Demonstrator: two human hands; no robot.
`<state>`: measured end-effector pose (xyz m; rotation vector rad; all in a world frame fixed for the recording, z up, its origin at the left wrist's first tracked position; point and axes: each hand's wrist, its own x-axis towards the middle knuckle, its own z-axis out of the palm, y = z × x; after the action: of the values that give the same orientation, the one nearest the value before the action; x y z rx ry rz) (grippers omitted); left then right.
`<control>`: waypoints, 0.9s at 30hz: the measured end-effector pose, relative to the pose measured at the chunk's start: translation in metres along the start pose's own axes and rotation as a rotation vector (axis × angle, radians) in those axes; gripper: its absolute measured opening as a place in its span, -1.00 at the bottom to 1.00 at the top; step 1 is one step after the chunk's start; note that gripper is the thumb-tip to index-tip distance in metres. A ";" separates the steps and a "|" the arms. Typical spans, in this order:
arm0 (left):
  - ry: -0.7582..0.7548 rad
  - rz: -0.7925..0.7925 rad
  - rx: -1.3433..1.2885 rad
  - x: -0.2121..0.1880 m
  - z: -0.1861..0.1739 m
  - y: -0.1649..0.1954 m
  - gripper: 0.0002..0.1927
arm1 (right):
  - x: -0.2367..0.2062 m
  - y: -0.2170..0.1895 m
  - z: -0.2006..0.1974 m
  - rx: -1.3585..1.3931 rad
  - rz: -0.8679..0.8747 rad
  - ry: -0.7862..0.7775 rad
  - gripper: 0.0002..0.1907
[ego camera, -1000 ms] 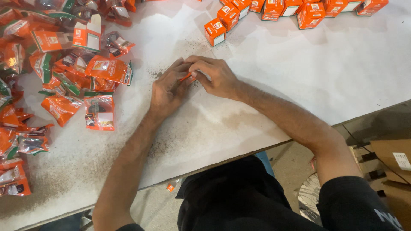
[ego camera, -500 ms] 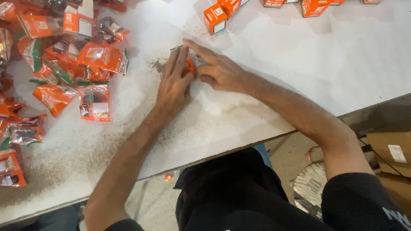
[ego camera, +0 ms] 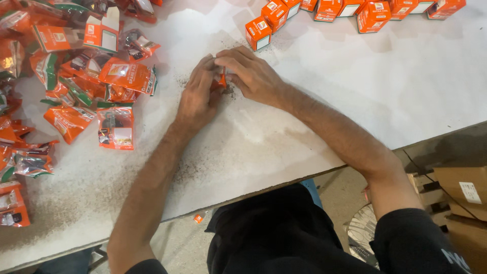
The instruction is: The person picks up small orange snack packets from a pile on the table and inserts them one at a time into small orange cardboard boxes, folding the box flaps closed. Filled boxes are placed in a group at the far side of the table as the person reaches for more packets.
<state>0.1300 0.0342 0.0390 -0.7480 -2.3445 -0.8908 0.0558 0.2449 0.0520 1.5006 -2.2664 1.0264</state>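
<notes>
My left hand [ego camera: 197,96] and my right hand [ego camera: 252,76] meet on the white table [ego camera: 314,106], fingers closed together around a small orange item [ego camera: 221,81] that is mostly hidden between them. Dark specks lie on the table under the hands. Just beyond my right hand stands a small orange box [ego camera: 258,33]. To the left of my left hand lies a pile of orange plastic packets [ego camera: 76,81], the nearest one [ego camera: 116,126] lying flat.
A row of small orange boxes [ego camera: 355,10] lines the table's far edge. Cardboard boxes [ego camera: 464,193] sit on the floor at the right, below the table edge. A small orange scrap [ego camera: 198,218] lies on the floor.
The view has shifted slightly. Both hands stay together on the small orange item, with the fingers working it in place.
</notes>
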 end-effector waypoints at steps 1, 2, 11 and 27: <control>-0.016 0.013 0.025 0.001 -0.002 -0.001 -0.48 | 0.001 0.000 0.000 0.006 -0.016 0.009 -0.43; -0.013 0.031 0.052 0.002 -0.003 -0.001 -0.49 | 0.001 0.001 0.000 0.015 -0.031 0.019 -0.43; -0.016 0.106 0.187 0.015 -0.013 0.004 -0.50 | 0.001 -0.001 0.001 0.028 -0.022 -0.029 -0.15; 0.192 -0.603 -0.538 -0.001 0.003 -0.030 -0.76 | -0.011 0.001 0.011 0.026 -0.048 -0.054 -0.35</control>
<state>0.1109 0.0174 0.0234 -0.1047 -2.1911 -1.8063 0.0620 0.2453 0.0374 1.6036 -2.2497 1.0176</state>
